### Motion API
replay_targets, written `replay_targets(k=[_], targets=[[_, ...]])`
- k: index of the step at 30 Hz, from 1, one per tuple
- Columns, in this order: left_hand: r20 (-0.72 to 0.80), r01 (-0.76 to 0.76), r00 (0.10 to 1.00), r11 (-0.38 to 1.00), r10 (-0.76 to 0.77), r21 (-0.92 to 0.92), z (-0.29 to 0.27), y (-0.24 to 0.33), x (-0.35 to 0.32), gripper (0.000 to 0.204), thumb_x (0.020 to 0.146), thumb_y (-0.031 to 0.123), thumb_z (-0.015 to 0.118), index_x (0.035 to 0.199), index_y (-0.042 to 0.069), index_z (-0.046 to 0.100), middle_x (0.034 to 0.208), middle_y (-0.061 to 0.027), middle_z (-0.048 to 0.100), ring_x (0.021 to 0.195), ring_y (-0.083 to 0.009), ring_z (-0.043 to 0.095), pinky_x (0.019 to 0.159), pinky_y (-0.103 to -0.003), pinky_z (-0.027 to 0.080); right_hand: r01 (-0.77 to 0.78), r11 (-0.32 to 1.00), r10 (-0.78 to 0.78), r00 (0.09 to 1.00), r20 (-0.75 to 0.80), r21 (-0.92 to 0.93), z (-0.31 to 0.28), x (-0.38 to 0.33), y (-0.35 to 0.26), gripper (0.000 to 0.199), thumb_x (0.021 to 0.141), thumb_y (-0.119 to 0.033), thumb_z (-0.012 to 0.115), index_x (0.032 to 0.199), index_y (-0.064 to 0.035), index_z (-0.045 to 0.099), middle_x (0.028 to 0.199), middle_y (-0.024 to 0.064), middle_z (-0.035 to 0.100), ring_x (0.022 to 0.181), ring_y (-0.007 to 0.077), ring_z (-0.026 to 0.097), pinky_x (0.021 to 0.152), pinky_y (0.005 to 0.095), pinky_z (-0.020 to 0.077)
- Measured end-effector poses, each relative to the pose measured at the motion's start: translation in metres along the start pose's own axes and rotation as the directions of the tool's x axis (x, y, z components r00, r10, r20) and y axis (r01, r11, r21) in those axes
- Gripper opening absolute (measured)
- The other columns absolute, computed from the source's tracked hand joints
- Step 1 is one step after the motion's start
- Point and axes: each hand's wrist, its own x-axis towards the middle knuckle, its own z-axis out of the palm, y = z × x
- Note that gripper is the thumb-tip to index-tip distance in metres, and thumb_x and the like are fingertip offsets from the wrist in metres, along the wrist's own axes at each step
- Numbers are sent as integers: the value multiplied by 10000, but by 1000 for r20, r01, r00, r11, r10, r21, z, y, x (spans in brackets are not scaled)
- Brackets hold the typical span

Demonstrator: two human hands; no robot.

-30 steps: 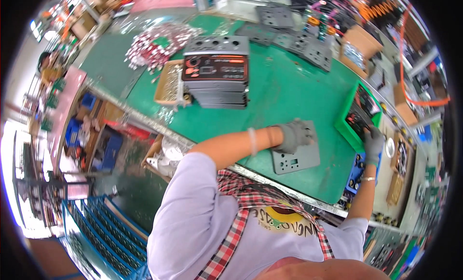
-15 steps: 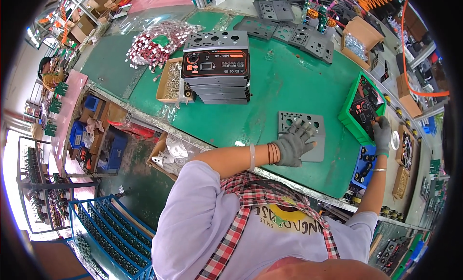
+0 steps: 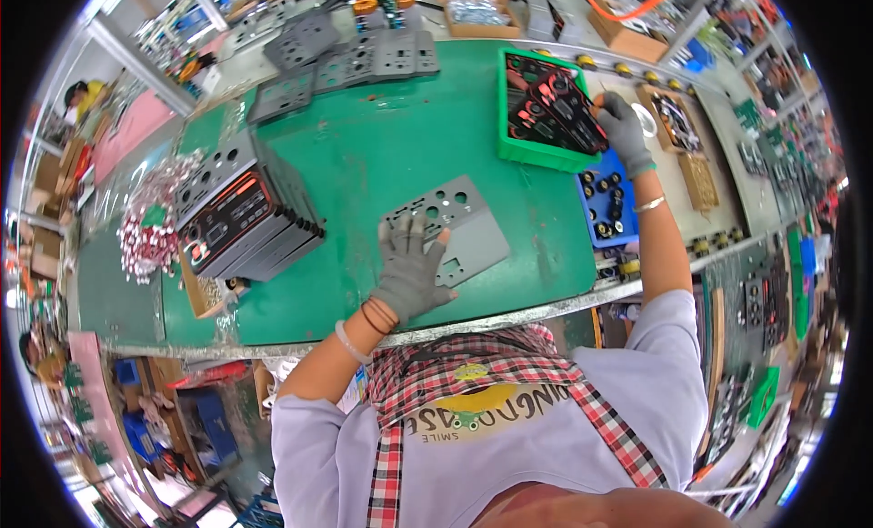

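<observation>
Left hand (image 3: 409, 271) flat on grey plate (image 3: 455, 230), grip open, only pressing; plate at table (image 3: 391, 146) centre. Right hand (image 3: 623, 128) at 1 o'clock, grip closed on black part (image 3: 568, 105) in green tray (image 3: 518, 150). Risk: plate may slide, part may snag neighbours.

We are in a factory, at a work table where parts get put together. We see a long green table (image 3: 400, 137) with many grey metal plates (image 3: 364, 60) full of holes. We see a stack of grey panels (image 3: 245, 223) standing side by side. We see a green tray (image 3: 514, 150) and a blue tray (image 3: 591, 232) holding small black parts, and cardboard boxes (image 3: 477, 14) of little pieces. Another person (image 3: 82, 96) sits at a table nearby.
</observation>
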Motion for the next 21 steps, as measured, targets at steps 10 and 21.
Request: replay_targets(k=[10,21], targets=[[206,-273,945,960,254,67,-9,-25,20,792,617,458,680,1305,169,413,1406,-154,244,1321,-385,166,1020,-615,137,-37,837,89,994,-68,547,64,-74,-100,289,850,-41,509,1135,-48,558,952,6,581,790,62,510,715,203,437],[-272,-64,957,840,-101,-539,-11,47,-20,269,814,307,599,887,62,516,804,-101,563,667,-292,546,598,-378,432,313,950,-310,939,149,4,178,-194,-131,356,911,-208,471,1204,-6,472,1031,85,569,880,127,555,761,254,461]])
